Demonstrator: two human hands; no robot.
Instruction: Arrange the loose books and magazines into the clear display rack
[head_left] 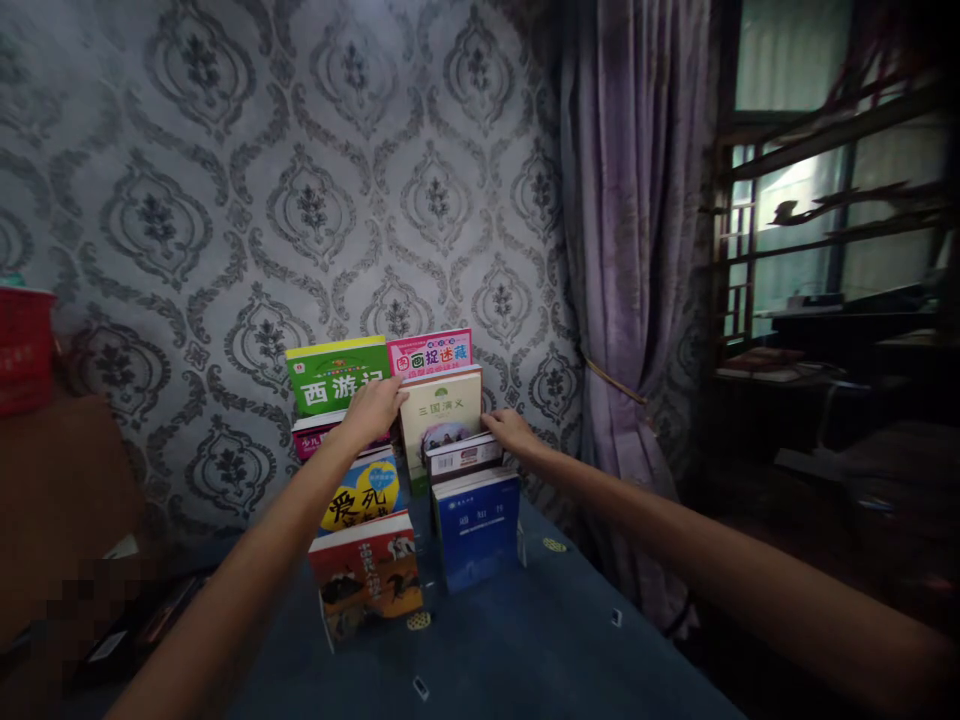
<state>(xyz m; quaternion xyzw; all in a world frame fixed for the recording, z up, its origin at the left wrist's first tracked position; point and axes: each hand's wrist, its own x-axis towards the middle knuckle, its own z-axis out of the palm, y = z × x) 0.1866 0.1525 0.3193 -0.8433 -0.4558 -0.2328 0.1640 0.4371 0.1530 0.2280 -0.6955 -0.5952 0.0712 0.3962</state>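
Observation:
A cream book with green title characters [442, 408] stands upright in the right-hand row of books, between my two hands. My left hand [377, 408] has its fingers closed at the book's upper left edge. On its right edge are the fingers of my right hand [514, 432]. Behind it rises a pink book [429, 348]. In front are a book with a barcode on its cover [466, 457] and a blue book [480, 532]. Beside these, the left row holds a green book [336, 378], a blue-and-yellow book [364, 495] and a red-brown book [367, 575].
Both rows stand on a dark blue cloth-covered table [510, 650], in racks with pale end pieces. Patterned wallpaper [315, 200] is behind, with a purple curtain [637, 250] to the right. At the far left are a cardboard box [67, 480] and a red container [24, 350].

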